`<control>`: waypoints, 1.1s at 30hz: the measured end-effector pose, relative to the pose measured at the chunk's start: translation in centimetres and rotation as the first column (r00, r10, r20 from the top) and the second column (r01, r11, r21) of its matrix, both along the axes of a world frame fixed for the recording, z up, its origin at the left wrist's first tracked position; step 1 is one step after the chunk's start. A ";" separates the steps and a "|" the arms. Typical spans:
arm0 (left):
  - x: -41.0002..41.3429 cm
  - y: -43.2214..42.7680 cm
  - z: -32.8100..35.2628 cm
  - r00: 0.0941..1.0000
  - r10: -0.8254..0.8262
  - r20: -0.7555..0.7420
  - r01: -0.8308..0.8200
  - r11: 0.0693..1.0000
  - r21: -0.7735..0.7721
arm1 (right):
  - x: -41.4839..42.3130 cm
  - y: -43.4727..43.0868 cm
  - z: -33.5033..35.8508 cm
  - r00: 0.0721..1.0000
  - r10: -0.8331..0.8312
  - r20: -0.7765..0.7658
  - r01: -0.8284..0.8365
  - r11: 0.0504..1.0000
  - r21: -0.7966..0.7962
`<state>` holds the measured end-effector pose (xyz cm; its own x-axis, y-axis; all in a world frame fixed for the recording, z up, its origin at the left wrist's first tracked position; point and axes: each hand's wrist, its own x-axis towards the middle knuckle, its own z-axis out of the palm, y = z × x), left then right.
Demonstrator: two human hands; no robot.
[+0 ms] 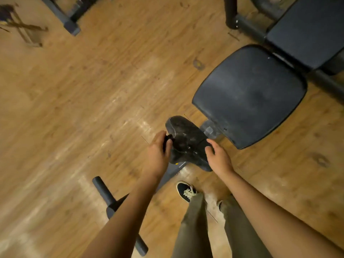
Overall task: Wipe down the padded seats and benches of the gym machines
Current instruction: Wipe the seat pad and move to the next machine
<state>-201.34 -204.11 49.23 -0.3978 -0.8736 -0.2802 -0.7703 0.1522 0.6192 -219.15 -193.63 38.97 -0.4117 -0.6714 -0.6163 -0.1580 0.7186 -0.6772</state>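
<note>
Wiping seems underway on small pad (186,140): left hand (158,153) grips dark wad (168,139), right hand (219,157) clasps pad's edge; next, sweep wad across dusty top.

Everything is lit by dim, warm yellow light, pale shine is seen on the floor (130,123), and the edges are blurred and bent.
</note>
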 end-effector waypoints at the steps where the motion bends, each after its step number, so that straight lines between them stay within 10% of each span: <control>1: -0.2 -0.6 -1.6 0.997 -0.072 0.025 0.072 0.997 0.001 | 0.5 -0.9 -1.3 0.999 -0.041 -0.021 0.041 0.999 -0.014; 8: -1.2 -0.8 -5.8 0.997 0.041 0.068 -0.041 0.999 0.005 | 4.3 0.3 -8.5 0.993 -0.062 -0.103 0.061 0.998 -0.014; 13: -2.5 -4.9 -7.3 0.981 -0.004 0.193 -0.055 0.954 0.295 | 5.5 -0.5 -9.4 0.957 -0.142 -0.255 0.123 0.988 -0.091; 21: -1.9 -9.1 -11.2 0.991 -0.126 -0.042 0.125 0.773 0.622 | 7.1 -1.3 -11.3 0.842 -0.295 -0.452 0.250 0.955 -0.157; 33: -4.9 -12.1 -17.9 0.946 -0.279 0.164 0.243 0.947 0.213 | 7.5 -1.4 -12.1 0.778 -0.353 -0.519 0.260 0.934 -0.246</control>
<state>-206.19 -216.17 31.35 -0.5281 -0.6706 -0.5210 -0.8249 0.2593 0.5023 -211.64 -195.07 26.92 -0.8470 -0.5164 -0.1259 -0.3235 0.6887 -0.6489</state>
